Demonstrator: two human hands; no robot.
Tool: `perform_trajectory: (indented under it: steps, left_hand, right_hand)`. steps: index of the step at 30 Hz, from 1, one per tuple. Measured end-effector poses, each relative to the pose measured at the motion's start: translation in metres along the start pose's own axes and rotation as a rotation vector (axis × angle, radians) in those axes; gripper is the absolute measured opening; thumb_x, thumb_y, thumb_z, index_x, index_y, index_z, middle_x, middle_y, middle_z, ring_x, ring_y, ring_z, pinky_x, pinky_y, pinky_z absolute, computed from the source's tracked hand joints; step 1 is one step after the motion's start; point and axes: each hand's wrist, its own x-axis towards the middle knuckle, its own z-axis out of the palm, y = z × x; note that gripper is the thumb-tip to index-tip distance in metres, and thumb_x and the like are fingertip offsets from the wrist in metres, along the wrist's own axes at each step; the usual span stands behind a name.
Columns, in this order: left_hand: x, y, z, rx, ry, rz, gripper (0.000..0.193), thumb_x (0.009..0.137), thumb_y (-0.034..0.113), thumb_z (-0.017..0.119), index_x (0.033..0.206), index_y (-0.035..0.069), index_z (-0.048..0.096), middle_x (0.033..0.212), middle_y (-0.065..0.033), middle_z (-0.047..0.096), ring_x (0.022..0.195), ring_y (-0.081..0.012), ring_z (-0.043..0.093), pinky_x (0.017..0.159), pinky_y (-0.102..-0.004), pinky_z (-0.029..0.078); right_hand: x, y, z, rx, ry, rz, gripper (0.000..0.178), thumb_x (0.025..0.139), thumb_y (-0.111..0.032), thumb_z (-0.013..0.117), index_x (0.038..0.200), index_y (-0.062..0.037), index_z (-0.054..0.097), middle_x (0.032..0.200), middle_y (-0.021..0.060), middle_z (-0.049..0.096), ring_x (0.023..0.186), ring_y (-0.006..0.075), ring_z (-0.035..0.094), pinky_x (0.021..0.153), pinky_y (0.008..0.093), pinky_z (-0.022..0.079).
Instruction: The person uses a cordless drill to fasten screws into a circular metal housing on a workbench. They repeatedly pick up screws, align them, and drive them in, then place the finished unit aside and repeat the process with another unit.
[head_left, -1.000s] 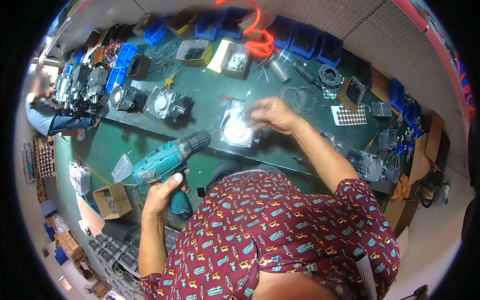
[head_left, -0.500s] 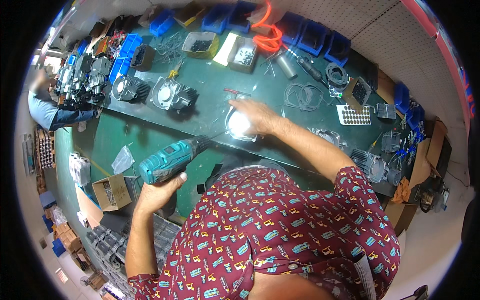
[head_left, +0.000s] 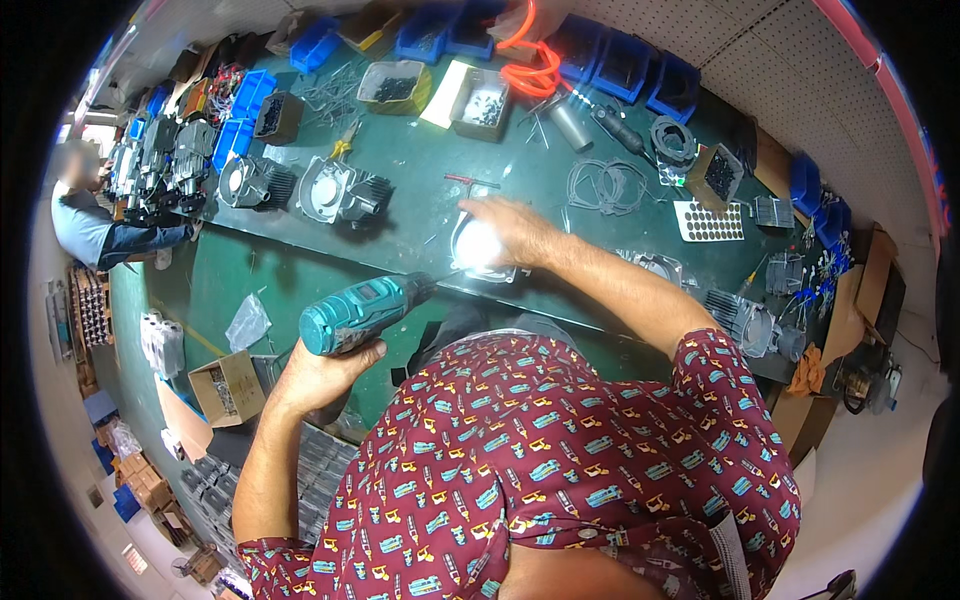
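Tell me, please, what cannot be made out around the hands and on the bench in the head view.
Drill: head view; its bit's tip is lost in glare on the metal part.
Drill grip: head view; mostly hidden behind the left hand.
Right hand: head view; what its fingers touch is hidden by glare and the hand itself.
Orange hose: head view; its upper run is cut off by the top edge.
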Motion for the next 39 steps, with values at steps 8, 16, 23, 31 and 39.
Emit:
perform_trajectory:
  steps: [8, 16, 23, 31, 39]
  left_hand:
    - [0.011, 0.015, 0.006, 0.198, -0.071, 0.005, 0.038, 0.082, 0.007, 0.075, 0.119, 0.004, 0.065, 0.102, -0.0068, 0.071, 0.09, -0.0151, 0.064, 0.085, -0.0324, 0.052]
    - [0.03, 0.052, 0.0, 0.164, -0.168, -0.009, 0.048, 0.082, -0.003, 0.067, 0.129, 0.003, 0.059, 0.116, -0.0077, 0.068, 0.103, -0.0143, 0.061, 0.092, -0.0318, 0.05]
    - [0.03, 0.044, 0.015, 0.386, -0.136, 0.063, 0.037, 0.082, 0.02, 0.072, 0.116, 0.007, 0.066, 0.105, -0.0171, 0.071, 0.098, -0.03, 0.069, 0.089, -0.0385, 0.053]
    - [0.023, 0.081, 0.025, 0.595, -0.131, -0.076, 0.027, 0.082, 0.028, 0.071, 0.102, 0.01, 0.07, 0.093, -0.0185, 0.071, 0.092, -0.0393, 0.068, 0.082, -0.0448, 0.055]
    - [0.019, 0.071, 0.032, 0.755, -0.068, 0.055, 0.025, 0.079, 0.027, 0.073, 0.097, 0.01, 0.069, 0.088, -0.0185, 0.071, 0.088, -0.0385, 0.068, 0.078, -0.0457, 0.056]
  right_hand:
    - [0.0, 0.001, 0.002, -0.043, 0.025, -0.021, 0.099, 0.062, -0.021, 0.087, 0.146, -0.006, 0.036, 0.142, 0.0161, 0.046, 0.131, 0.0371, 0.045, 0.109, 0.0471, 0.041]
    - [-0.002, 0.01, 0.008, -0.025, 0.095, -0.082, 0.1, 0.062, -0.019, 0.087, 0.146, -0.0062, 0.035, 0.141, 0.0166, 0.046, 0.129, 0.0388, 0.047, 0.107, 0.0457, 0.044]
    - [0.003, 0.01, 0.01, -0.008, 0.068, -0.109, 0.1, 0.062, -0.016, 0.087, 0.146, -0.0045, 0.034, 0.141, 0.0175, 0.045, 0.128, 0.0385, 0.048, 0.107, 0.0444, 0.044]
    - [0.003, 0.014, 0.013, -0.006, 0.086, -0.13, 0.102, 0.061, -0.014, 0.087, 0.148, -0.0052, 0.032, 0.142, 0.018, 0.044, 0.128, 0.0387, 0.048, 0.11, 0.0449, 0.041]
    - [0.007, 0.019, 0.019, -0.019, 0.078, -0.172, 0.104, 0.06, -0.012, 0.084, 0.149, -0.0045, 0.03, 0.14, 0.0201, 0.045, 0.126, 0.0396, 0.049, 0.107, 0.0445, 0.044]
